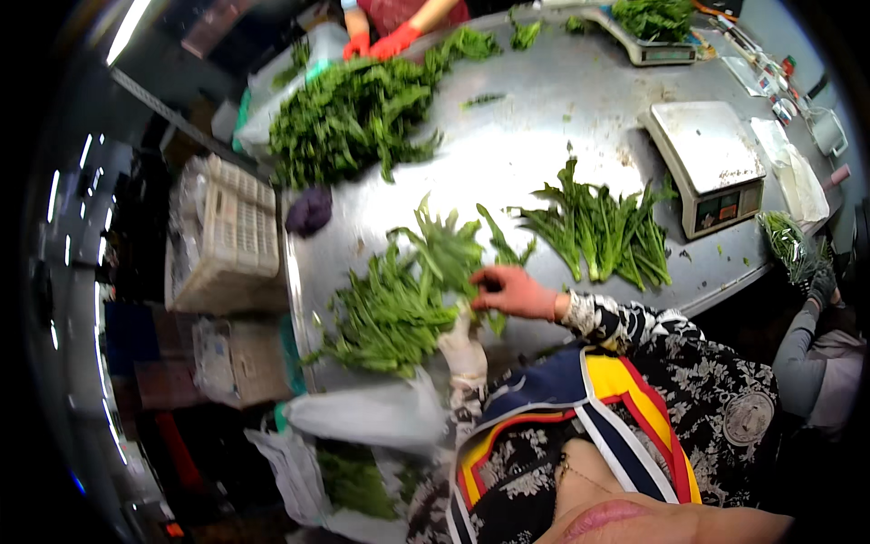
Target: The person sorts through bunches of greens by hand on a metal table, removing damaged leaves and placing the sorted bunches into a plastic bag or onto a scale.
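Observation:
My left hand (465, 347), in a pale glove, is blurred and closed around the stem end of a leafy green bunch (448, 255) whose leaves fan out away from me. Beside it my right hand (513, 292), in an orange-pink glove, has its curled fingers at the same stems. Whether those fingers pinch anything cannot be made out. Left of both hands spreads a pile of loose leafy greens (387, 316) near the table edge. A separate leafy stalk (503, 238) lies just beyond my right hand. Further right rests a row of trimmed stalks (598, 231), stems towards me.
The metal table (544, 136) carries a large greens heap (353, 115), a purple bundle (309, 211), a weighing scale (707, 156) and a second scale (652, 44). Plastic crates (238, 238) and a bag of greens (360, 476) stand left. Co-workers' gloved hands (387, 44) and dark glove (822, 285) show.

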A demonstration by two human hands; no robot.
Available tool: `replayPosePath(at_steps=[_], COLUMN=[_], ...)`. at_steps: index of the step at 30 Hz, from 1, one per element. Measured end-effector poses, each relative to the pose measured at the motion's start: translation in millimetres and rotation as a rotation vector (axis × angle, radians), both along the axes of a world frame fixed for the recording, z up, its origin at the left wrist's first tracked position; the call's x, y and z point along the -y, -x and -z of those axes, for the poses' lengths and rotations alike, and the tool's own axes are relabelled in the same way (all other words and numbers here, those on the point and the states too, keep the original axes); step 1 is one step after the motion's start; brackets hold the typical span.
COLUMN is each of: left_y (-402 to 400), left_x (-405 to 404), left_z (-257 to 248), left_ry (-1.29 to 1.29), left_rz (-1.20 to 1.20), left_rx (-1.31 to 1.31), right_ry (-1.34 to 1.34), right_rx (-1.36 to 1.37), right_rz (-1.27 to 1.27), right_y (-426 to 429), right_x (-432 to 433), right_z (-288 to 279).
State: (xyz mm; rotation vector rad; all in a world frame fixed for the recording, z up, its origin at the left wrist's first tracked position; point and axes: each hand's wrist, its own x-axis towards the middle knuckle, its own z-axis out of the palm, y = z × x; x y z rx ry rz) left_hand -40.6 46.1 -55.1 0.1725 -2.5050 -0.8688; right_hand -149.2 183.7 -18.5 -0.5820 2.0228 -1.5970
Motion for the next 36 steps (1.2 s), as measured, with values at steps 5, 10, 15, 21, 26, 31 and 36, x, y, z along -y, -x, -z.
replayPosePath(at_steps=[5,10,15,21,26,31,36], left_y=[-20.4,-26.2,-34.1,-28.6,-14.5,-19.9,-44.5], left_x=[7.9,0.5,36.9,54.6,40.7,54.2,77.6], left_z=[-29.0,-31.8,-39.0,-9.4,-14.0,-24.7,-13.5], left_ry=[-1.143,-1.135,-1.301,-1.913,-1.732,-1.52,-1.653], left_rz=[-0.241,-0.328,-0.346,-0.102,-0.261,-0.39,-0.639], left_rx=[-0.152,-0.227,-0.388,-0.359,-0.176,-0.239,-0.352], right_ry=[0.172,0.152,-0.345,-0.493,-0.756,-0.889,-1.041], right_rx=[0.244,0.406,-0.114,-0.548,-0.674,-0.691,-0.819], right_rz=[0.042,0.06,-0.442,-0.055,0.106,0.086,0.368], right_y=[-31.1,-33.3,-26.7,27.1,48.2,82.4,88.4], right_x=[31.9,19.4,4.9,40.6,98.5,101.7,78.8], right_z=[-6.0,7.8,17.3,12.2,26.6,51.8,38.7])
